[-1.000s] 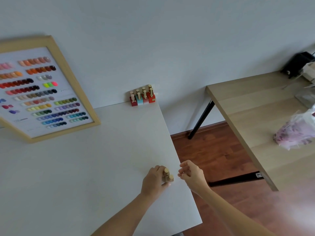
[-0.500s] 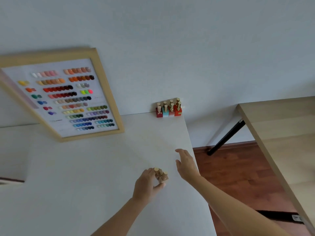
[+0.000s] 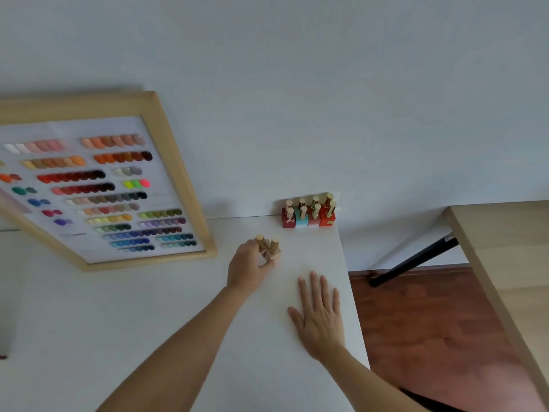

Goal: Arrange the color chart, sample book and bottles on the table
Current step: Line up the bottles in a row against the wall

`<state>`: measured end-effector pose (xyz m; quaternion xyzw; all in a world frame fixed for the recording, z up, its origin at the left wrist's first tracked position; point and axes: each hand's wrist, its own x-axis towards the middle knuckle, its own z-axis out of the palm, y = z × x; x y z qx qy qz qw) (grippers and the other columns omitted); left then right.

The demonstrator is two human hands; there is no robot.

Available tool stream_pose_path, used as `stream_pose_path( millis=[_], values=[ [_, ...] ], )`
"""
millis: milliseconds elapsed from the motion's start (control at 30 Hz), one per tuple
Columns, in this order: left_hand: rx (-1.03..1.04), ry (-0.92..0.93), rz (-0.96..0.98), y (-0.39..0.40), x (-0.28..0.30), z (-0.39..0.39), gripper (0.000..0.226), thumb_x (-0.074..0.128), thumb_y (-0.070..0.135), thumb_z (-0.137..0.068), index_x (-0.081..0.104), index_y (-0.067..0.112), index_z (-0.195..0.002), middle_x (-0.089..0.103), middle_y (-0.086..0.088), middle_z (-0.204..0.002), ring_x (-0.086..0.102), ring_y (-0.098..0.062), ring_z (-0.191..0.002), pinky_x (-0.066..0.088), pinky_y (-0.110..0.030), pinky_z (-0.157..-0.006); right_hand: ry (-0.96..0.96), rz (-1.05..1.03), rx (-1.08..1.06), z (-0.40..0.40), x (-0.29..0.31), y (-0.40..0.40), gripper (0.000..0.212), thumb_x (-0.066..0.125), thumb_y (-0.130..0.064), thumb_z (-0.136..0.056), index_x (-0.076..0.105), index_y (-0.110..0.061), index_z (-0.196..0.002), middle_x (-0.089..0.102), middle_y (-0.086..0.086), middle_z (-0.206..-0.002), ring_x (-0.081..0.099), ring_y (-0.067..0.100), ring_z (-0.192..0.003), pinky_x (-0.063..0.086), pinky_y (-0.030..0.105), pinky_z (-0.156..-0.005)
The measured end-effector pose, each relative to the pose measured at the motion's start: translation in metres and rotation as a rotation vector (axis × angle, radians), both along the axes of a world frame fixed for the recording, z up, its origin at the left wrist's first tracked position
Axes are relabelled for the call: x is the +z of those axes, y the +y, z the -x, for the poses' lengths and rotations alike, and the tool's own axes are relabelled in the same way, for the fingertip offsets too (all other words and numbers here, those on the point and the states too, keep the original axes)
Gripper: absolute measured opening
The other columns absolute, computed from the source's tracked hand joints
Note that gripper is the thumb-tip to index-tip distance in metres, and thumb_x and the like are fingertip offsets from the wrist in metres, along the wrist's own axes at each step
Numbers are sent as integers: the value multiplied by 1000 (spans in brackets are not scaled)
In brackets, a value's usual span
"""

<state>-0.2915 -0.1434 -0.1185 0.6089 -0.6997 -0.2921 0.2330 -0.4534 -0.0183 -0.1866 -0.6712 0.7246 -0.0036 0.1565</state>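
Gold-capped bottles (image 3: 269, 249) are gripped by the left hand (image 3: 249, 267); the right hand (image 3: 320, 316) is laid flat, empty, on the counter (image 3: 118, 307).

Left hand (image 3: 251, 267) has carried the two beige bottles (image 3: 269, 249) away from the near right edge of the white table (image 3: 118, 322), up toward the far corner; it now has them pinched upright, near but still apart from the bottle cluster (image 3: 309, 215) against the wall, just right of the framed color chart (image 3: 98, 185). Right hand (image 3: 319, 315) went from loosely curled beside the bottles a second ago, to partly opened half a second ago, to fingers spread and palm flat on the tabletop near the right edge, well behind the left hand. Gap between the two hands has widened
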Motion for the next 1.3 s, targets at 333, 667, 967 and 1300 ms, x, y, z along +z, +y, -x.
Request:
stream_pose_path(
  millis=[333, 667, 967, 1300],
  values=[
    [-68, -45, -28, -75, -21, 6, 29, 74, 19, -76, 60, 8, -98, 64, -11, -94, 60, -29, -89, 49, -35, -73, 38, 19, -3, -2, 0, 0, 70, 21, -59, -95, 3, -23, -152, 4, 8, -161, 5, 31, -148, 4, 49, -115],
    [95, 193, 22, -83, -28, 29, 38, 72, -7, -71, 60, -4, -107, 62, -22, -105, 64, -31, -95, 58, -39, -84, 32, 19, -9, -2, 1, -1, 69, 19, -59, -95, 5, -23, -152, 6, 9, -161, 5, 31, -148, 6, 50, -115],
    [204, 269, -18, -81, -29, 41, 36, 71, -8, -69, 67, -1, -103, 73, -18, -95, 70, -27, -90, 57, -37, -86, 24, 27, -14, -2, -3, 0, 69, 20, -59, -95, 6, -24, -152, 6, 8, -161, 5, 29, -149, 6, 50, -115],
    [217, 189, -18, -82, -27, 45, 32, 75, -6, -65, 66, -2, -95, 71, -19, -90, 67, -32, -82, 57, -40, -77, 27, 30, -13, -1, -6, 0, 69, 19, -60, -95, 0, -25, -152, 2, 7, -162, 0, 29, -149, 4, 50, -116]
  ],
)
